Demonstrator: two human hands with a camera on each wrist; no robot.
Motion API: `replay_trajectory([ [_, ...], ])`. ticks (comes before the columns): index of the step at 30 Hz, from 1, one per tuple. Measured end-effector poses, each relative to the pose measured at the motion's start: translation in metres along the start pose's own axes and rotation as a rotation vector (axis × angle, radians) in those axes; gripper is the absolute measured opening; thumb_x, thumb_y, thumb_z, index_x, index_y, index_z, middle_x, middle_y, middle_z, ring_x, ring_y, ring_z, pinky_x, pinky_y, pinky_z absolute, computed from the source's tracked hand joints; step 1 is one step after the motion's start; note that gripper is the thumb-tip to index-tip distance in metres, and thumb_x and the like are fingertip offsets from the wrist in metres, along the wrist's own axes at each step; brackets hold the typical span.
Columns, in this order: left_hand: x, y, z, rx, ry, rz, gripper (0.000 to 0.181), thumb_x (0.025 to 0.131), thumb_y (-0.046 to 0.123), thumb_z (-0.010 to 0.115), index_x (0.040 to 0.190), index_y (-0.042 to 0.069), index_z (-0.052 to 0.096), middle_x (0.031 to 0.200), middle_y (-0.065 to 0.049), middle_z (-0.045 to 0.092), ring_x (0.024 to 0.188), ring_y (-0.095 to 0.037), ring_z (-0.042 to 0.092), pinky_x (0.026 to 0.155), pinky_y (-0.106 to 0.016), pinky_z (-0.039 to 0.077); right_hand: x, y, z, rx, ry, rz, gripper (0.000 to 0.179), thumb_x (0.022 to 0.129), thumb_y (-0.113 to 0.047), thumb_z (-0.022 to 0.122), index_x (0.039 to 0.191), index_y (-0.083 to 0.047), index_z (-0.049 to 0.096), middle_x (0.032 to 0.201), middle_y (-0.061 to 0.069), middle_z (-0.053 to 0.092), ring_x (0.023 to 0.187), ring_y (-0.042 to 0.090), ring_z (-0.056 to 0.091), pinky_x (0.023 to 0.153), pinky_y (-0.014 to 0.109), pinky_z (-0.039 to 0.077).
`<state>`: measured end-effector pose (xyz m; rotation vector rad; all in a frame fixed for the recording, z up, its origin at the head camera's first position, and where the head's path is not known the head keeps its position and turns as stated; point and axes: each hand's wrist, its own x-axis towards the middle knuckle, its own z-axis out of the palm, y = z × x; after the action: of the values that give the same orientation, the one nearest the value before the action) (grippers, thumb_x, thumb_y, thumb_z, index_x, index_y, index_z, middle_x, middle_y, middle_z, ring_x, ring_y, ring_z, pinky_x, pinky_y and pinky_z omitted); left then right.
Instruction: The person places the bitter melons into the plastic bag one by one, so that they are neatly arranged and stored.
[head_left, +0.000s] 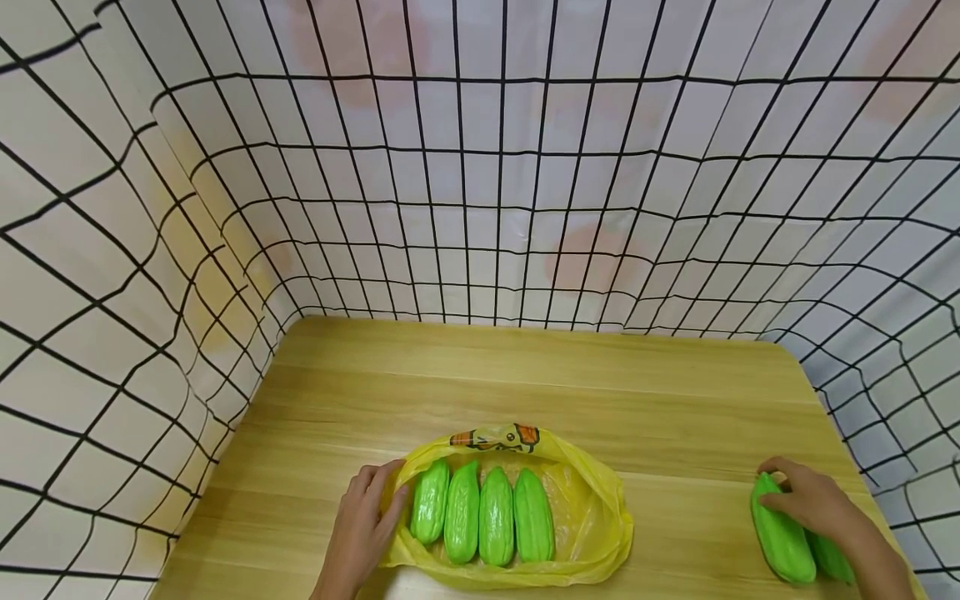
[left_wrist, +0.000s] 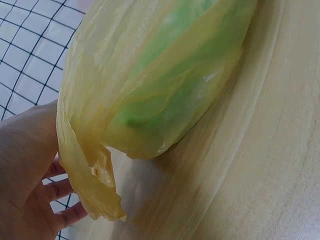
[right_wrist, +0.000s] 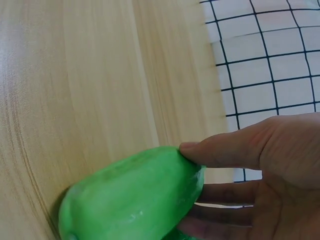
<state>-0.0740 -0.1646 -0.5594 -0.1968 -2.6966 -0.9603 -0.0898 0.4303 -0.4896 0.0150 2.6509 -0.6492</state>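
A yellow plastic bag (head_left: 607,521) lies with its mouth open at the front of the wooden table. Several long, ridged green fruits (head_left: 497,517) sit side by side in it. My left hand (head_left: 360,521) holds the bag's left rim, and in the left wrist view a loose flap of the bag hangs over the fingers. Far to the right, my right hand (head_left: 821,504) grips another green fruit (head_left: 780,533) by its far end, thumb on top and fingers beneath. A second green fruit (head_left: 828,557) lies right beside it, partly hidden under the hand and wrist.
The wooden tabletop (head_left: 525,358) stretches behind the bag and between the bag and the right hand. A black wire grid (head_left: 495,154) with white sheeting behind it rises along the table's back and both sides.
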Motion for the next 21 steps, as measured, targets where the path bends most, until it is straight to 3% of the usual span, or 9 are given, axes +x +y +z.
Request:
replay_trajectory([
  [9,0.000,0.000,0.000,-0.003,-0.011,-0.012,0.032,0.096,0.022,0.069,0.127,0.015,0.066,0.102,0.000,0.058,0.087,-0.016,0.051,0.073,-0.040,0.042,0.001,-0.002,-0.001,0.024,0.026,-0.031,0.036,0.093,-0.015,0.069,0.117,0.008,0.056,0.100,0.028,0.067,0.091,0.044,0.064,0.068,0.046,0.052],
  [21,0.001,0.001,0.000,-0.003,0.012,0.014,0.032,0.095,0.020,0.070,0.126,0.013,0.066,0.101,0.000,0.058,0.088,-0.017,0.053,0.072,-0.040,0.042,0.002,-0.012,-0.003,-0.005,0.056,-0.059,0.040,0.093,-0.018,0.069,0.120,0.009,0.056,0.101,0.027,0.067,0.092,0.042,0.065,0.069,0.047,0.051],
])
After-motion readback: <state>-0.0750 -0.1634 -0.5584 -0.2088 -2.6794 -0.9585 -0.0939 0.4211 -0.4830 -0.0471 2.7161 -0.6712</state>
